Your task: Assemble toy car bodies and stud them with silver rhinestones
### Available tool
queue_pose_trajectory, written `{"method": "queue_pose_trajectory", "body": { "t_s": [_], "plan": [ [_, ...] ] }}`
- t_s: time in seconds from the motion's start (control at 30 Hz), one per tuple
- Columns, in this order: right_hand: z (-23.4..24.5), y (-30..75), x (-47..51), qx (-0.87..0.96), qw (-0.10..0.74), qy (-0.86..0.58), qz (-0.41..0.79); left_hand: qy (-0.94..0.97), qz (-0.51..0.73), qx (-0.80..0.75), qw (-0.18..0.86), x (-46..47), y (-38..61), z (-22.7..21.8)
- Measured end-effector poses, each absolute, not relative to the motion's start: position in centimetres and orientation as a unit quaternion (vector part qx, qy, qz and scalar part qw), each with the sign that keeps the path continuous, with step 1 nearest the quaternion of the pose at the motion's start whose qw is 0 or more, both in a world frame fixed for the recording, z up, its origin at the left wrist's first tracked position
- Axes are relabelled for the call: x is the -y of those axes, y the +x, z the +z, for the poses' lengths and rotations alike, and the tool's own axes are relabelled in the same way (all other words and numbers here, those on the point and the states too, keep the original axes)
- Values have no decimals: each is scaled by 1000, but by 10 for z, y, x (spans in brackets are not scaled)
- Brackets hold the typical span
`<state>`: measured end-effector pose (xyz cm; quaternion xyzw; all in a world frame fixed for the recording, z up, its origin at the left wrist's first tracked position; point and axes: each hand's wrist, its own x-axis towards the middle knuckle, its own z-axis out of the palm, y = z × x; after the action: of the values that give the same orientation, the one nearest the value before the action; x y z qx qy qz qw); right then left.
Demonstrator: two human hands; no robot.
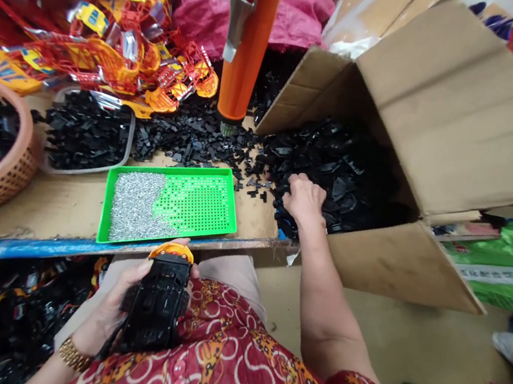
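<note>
My left hand grips a toy car, black underside up with an orange end, held over my lap just below the table edge. My right hand reaches forward into the mouth of a tipped cardboard box, its fingers curled down into a heap of black plastic parts; what they hold, if anything, is hidden. A green tray half covered with small silver screws lies on the table between the hands. An orange electric screwdriver hangs above the tray.
A pink woven basket and a clear tub hold more black parts at the left. Orange and yellow car bodies pile at the back. Loose black pieces litter the table. Finished cars lie under the table's blue edge.
</note>
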<state>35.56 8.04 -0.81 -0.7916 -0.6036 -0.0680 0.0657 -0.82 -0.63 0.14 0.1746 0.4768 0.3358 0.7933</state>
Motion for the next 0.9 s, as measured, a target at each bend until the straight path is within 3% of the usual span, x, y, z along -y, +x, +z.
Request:
{"method": "queue_pose_trajectory", "body": {
  "t_s": [0.2, 0.43, 0.63, 0.9],
  "plan": [
    [-1, 351, -81, 644, 58, -761, -57, 164, 325, -478, 800, 7, -9, 4],
    [-20, 320, -53, 781, 231, -580, -20, 125, 319, -444, 828, 6, -2, 4],
    [-55, 307, -48, 833, 204, -514, 24, 110, 301, -432, 843, 7, -3, 4],
    [-32, 320, -24, 828, 180, -529, 48, 105, 314, -444, 833, 5, 2, 3]
  ]
}}
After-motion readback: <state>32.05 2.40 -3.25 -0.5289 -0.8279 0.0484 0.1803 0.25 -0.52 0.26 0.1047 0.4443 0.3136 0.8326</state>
